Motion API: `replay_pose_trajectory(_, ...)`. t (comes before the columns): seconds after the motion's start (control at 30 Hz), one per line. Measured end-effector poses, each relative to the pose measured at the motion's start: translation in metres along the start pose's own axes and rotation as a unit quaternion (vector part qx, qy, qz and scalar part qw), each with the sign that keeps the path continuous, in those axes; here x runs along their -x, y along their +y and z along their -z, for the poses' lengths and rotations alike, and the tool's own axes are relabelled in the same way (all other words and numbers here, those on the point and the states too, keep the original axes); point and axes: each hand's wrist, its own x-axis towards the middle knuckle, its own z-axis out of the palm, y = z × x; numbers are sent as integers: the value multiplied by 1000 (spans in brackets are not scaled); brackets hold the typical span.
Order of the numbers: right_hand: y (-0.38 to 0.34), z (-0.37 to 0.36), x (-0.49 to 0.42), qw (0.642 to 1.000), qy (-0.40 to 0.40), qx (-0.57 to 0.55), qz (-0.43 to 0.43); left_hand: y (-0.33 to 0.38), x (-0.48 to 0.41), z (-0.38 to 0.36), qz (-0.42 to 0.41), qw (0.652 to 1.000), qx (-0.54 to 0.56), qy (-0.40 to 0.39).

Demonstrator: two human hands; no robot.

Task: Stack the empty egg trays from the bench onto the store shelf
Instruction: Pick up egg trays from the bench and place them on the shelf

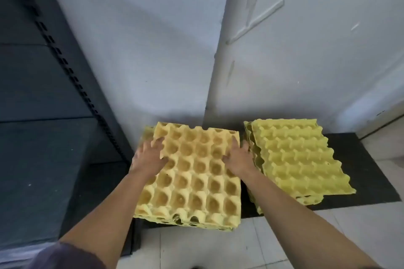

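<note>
A stack of yellow egg trays [192, 174] lies cups-up on a low black bench [367, 172], against the white wall. My left hand [150, 157] grips the top tray's left edge, thumb on top. My right hand [238, 157] grips its right edge the same way. The top tray sits slightly skewed on the trays beneath. A second stack of yellow trays [299, 159] lies bumps-up just to the right, close to my right hand. Dark grey shelves [41, 142] stand at the left.
A slotted black shelf upright [72, 74] runs diagonally at the left, close to the left stack. White wall panels [306, 50] rise behind the bench. Light floor tiles [218, 247] show below the bench's front edge.
</note>
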Motion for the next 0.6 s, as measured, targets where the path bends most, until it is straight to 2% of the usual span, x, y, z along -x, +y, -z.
replay_pose_trajectory(0.07, 3, -9, 0, 987, -49, -122, -88, -4, 1, -7, 115, 990, 80, -28)
replay_pose_trajectory(0.13, 8, -22, 0, 951, -67, -247, -173, -10, 3, -14, 180, 967, 171, -62)
replay_pose_trajectory(0.17, 10, -26, -1, 940, -71, -265, -203, -13, 3, -17, 193, 957, 202, -76)
replay_pose_trajectory(0.23, 15, -30, 2, 945, -60, -243, -213, -15, 5, -18, 191, 951, 226, -85)
replay_pose_trajectory(0.3, 21, -30, 5, 957, -9, -214, -196, -19, 3, -10, 175, 948, 257, -62)
replay_pose_trajectory(0.4, 19, -23, 12, 959, 51, -213, -178, -24, 7, 3, 163, 931, 317, -80)
replay_pose_trajectory(0.6, 8, -6, 30, 953, 159, -199, -162, -22, 16, 29, 120, 944, 306, -22)
